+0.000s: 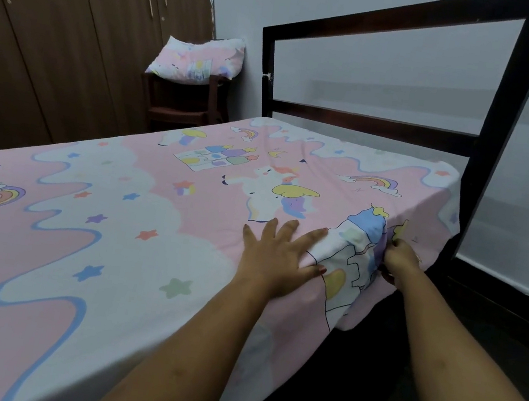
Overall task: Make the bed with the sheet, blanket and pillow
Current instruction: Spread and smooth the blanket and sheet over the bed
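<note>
A pink and white sheet point(136, 214) with unicorns, rainbows and stars covers the mattress. My left hand point(276, 257) presses flat on the sheet near the bed's right edge, fingers spread. Just to its right, my right hand point(400, 263) grips a fold of the sheet where it hangs over the side, close to the head corner. A matching pillow point(198, 60) lies on a dark wooden stool point(185, 101) beyond the bed. No blanket is in view.
A dark wooden headboard frame point(372, 122) stands against the grey wall at the bed's far end. Brown wardrobe doors point(58, 29) fill the back left. Dark floor runs along the bed's right side below my arms.
</note>
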Tool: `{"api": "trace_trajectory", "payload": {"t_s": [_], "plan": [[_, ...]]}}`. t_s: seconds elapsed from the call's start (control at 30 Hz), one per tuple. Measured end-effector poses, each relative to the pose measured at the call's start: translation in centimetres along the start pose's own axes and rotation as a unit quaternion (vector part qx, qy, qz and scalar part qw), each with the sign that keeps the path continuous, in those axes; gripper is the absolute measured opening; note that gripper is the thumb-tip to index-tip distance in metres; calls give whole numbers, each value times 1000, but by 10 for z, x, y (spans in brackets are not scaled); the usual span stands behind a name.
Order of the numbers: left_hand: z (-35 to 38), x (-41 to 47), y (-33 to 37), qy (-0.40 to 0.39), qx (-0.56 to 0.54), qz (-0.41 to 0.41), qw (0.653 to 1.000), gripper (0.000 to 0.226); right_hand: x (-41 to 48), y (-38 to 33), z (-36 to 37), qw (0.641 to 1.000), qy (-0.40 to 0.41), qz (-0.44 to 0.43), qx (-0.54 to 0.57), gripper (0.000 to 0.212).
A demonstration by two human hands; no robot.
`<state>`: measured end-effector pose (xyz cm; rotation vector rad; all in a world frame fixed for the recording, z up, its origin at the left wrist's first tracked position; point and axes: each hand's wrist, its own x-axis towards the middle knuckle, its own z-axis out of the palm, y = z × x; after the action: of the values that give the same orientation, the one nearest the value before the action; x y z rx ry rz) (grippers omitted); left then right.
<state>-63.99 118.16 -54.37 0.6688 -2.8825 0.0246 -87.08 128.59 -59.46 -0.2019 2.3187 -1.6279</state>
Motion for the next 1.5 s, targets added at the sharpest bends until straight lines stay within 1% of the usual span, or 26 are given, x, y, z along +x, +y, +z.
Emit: {"api": "trace_trajectory", "payload": {"t_s": [0.03,0.1,0.13,0.23,0.33,0.5,0.67,0.8,0.97,1.1,1.13,1.23,1.3,1.37,1.43,1.5], "plan": [[0,1,0,1,1,1,1000,63,1,0,-1,999,11,-22,-26,19],[1,4,1,4,2,2,1000,63,1,1,-5,994,37,-55,-92,26],[1,4,1,4,2,2,1000,63,0,2,-9,990,48,-57,-123,30],[2,6,1,-1,0,3,1000,63,0,15,-23,974,71,-26,-213,34],[3,6,0,2,5,3,1000,63,1,22,-31,966,77,-3,-248,36],[6,7,-1,10,7,6,1000,62,-5,17,-21,966,61,-11,-251,36],[7,7,-3,15,11,8,1000,62,-13,17,-26,956,47,-20,-289,36],[5,6,-2,6,10,1,1000,61,-30,16,-46,945,-2,-31,-327,35],[-11,-1,11,-41,13,-38,998,58,-82,19,-78,934,-35,-56,-350,38],[-28,-4,19,-109,15,-66,992,58,-111,3,-88,935,-86,-60,-338,28],[-29,0,20,-124,15,-67,990,61,-110,-1,-89,935,-90,-66,-336,24],[-31,26,26,-139,22,-54,989,69,-91,-13,-96,946,-68,-89,-305,17],[-30,45,29,-149,6,-36,988,65,-76,-17,-106,952,-60,-93,-285,23],[-32,64,30,-177,-19,-28,984,59,-65,-21,-119,954,-59,-81,-282,28],[-35,86,34,-212,-38,-24,976,57,-55,-27,-129,957,-67,-69,-275,27],[-32,106,44,-236,-44,-13,971,58,-43,-32,-132,960,-59,-76,-261,26]]}}
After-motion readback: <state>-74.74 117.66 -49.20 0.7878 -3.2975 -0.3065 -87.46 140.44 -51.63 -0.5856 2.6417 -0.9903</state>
